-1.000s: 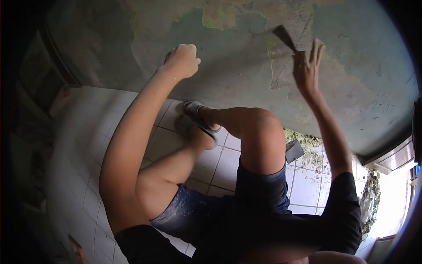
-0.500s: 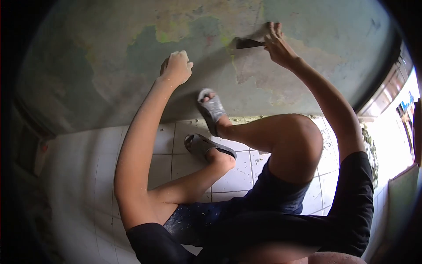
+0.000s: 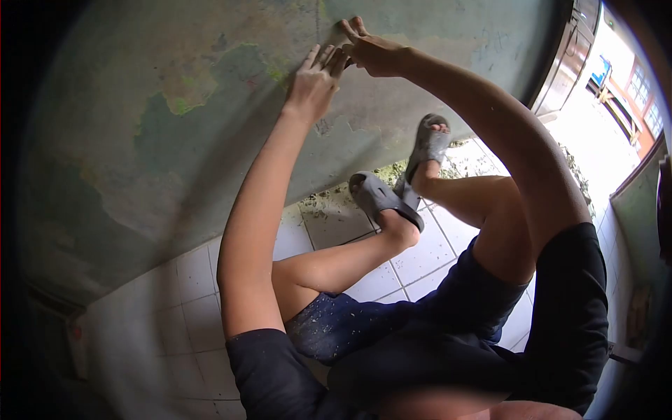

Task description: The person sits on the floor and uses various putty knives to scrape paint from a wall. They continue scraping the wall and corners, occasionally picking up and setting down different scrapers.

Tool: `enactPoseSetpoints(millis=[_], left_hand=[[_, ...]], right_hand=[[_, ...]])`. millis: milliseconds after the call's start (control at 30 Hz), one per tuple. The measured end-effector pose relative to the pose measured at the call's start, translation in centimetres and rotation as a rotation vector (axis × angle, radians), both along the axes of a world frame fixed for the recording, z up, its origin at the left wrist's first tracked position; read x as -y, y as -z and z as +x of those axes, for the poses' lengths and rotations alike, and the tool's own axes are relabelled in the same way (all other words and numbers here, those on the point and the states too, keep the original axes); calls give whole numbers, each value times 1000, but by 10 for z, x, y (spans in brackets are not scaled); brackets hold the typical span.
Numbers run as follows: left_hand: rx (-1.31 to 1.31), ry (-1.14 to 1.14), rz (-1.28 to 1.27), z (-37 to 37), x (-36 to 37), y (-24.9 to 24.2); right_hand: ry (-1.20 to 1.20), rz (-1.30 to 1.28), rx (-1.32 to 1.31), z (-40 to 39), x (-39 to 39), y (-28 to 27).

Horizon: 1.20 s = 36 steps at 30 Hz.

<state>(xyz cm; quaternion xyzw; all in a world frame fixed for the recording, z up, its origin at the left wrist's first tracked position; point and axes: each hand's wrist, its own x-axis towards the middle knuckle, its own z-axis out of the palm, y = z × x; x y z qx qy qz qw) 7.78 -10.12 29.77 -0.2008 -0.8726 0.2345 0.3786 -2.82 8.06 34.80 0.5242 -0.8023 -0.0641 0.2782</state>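
Observation:
A wall (image 3: 231, 105) with peeling, patchy green and grey paint stands in front of me. My left hand (image 3: 315, 84) rests against it with the fingers stretched upward and apart. Right beside it is my right hand (image 3: 367, 50), two of its fingers extended on the wall. A small dark part of the scraper (image 3: 349, 63) shows at the right hand's grip; the left hand's fingers hide most of the tool. The two hands meet or nearly meet at the fingertips.
White floor tiles (image 3: 192, 276) run below the wall, with paint flakes (image 3: 329, 201) along its foot. My feet in grey sandals (image 3: 374, 196) are close to the wall. A wooden door (image 3: 567, 63) and a bright opening lie at the right.
The view has turned to the right. My left hand has opened from a closed shape and come up beside my right hand. The scraper blade, visible before, is now mostly hidden. My feet have shifted.

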Motion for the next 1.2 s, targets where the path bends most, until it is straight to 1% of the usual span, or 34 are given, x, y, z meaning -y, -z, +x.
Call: enactPoseSetpoints(millis=[33,100,133,167,200,233,267,300,333,367,400,433,467,500,567,633,700,733,800,833,900,967,1000,1033,1100,1133,1167,1200], left_hand=[[4,-18,-6,1,2,-3],[43,-14,5,-3,9,-2],[22,9,28,-4,11,0],[-2,37,53,-6,17,4],[-87,130,56,-10,22,8],[-77,148,49,-14,25,9],[-133,162,21,-17,28,8],[-184,175,-5,-22,27,11],[-172,189,-8,-25,20,11],[-244,195,-11,-25,13,9],[-315,198,-16,-28,4,8],[-304,206,-22,-32,-3,8],[-272,180,10,-34,-9,8],[-241,154,39,-36,-16,6],[-237,167,1,-43,-37,1],[-146,230,-28,-46,-62,-1],[-87,262,-72,-54,-89,-1],[-91,307,-146,-63,-102,2],[-89,377,-266,-79,-127,3],[-82,378,-275,-86,-139,3],[-70,442,-342,-103,-160,2],[-60,501,-363,-120,-175,3],[-50,503,-401,-126,-181,4],[-42,505,-437,-133,-187,5],[-77,533,-446,-143,-195,12],[-51,553,-466,-146,-198,16],[-23,576,-488,-149,-201,20],[-13,567,-496,-149,-204,24]], right_hand=[[9,-4,11,2,-1,1],[-28,-103,7,9,2,1],[-1,-64,-55,15,-1,-1],[14,-71,-47,23,0,-2],[6,-14,-76,30,-2,-7],[-2,44,-107,30,-4,-10],[14,35,-99,22,-4,-7],[-34,-5,-140,15,-4,0],[-82,-43,-182,6,-5,4],[-70,-47,-168,2,-5,6],[-74,-85,-51,-5,-5,10],[-81,-126,61,-7,-7,11],[61,53,223,8,-16,-3],[66,40,231,9,-25,0],[49,-68,-38,0,-50,21],[47,-127,-39,-1,-82,42],[70,-205,173,-2,-112,65],[75,-219,178,-3,-124,76],[197,-383,453,-7,-147,93],[196,-393,459,-9,-158,100],[259,-600,608,-15,-175,112],[367,-641,994,-10,-193,105],[349,-688,1061,-9,-200,108],[316,-765,1051,-11,-205,119],[283,-820,1042,-13,-211,135],[331,-802,1116,-9,-216,136],[335,-803,1110,-11,-219,142],[359,-834,1012,-10,-220,151]])
